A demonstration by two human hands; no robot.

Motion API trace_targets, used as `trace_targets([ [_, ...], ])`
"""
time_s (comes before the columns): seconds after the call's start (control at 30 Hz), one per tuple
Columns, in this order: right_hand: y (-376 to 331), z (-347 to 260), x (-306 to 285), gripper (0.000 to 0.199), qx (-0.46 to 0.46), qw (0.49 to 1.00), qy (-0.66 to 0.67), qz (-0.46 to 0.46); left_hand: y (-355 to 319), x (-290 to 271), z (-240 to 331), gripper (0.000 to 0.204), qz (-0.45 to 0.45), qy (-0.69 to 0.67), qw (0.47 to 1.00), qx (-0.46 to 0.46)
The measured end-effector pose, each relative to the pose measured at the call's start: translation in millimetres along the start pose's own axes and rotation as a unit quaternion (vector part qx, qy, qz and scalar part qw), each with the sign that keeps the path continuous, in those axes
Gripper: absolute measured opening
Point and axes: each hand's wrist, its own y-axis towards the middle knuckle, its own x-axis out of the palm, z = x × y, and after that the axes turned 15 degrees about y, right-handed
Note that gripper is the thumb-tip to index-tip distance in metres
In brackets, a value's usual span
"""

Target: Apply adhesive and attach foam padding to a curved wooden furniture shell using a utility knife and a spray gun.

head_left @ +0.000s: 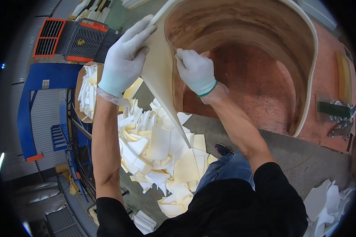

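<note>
Both my hands wear white knit gloves. My left hand [125, 59] grips the outer face of a cream foam sheet [159, 75] that hangs as a long pointed flap from the rim of a large brown curved mould [261, 59]. My right hand [195, 71] is closed on the same sheet's inner edge, right where it meets the mould's left wall. The flap's tip points down toward the floor. A cream foam strip [313, 67] lines the mould's rim on the right side.
A heap of cream and white foam offcuts [158, 158] lies on the concrete floor below. A box of more scraps [88, 91] stands at left by a blue frame [27, 114]. An orange and grey machine [73, 39] sits behind. More white scraps [324, 205] lie at lower right.
</note>
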Motion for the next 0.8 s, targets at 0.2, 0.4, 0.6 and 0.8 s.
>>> trace_targets([
  [0.2,9,5,13,0.009,-0.026,1.0,0.0,0.01,-1,-1,5,0.051,0.011,-0.044,0.999,-0.025],
  [0.4,-24,13,8,0.015,0.016,1.0,0.022,0.003,2,-2,7,0.052,0.003,-0.016,1.0,-0.012],
  [0.6,-4,22,25,0.016,0.013,0.999,-0.011,-0.04,4,-1,13,0.05,0.002,-0.036,0.999,-0.038],
  [0.8,-36,15,17,0.021,0.055,0.997,0.025,-0.044,-15,3,21,0.041,0.041,0.083,0.994,-0.065],
])
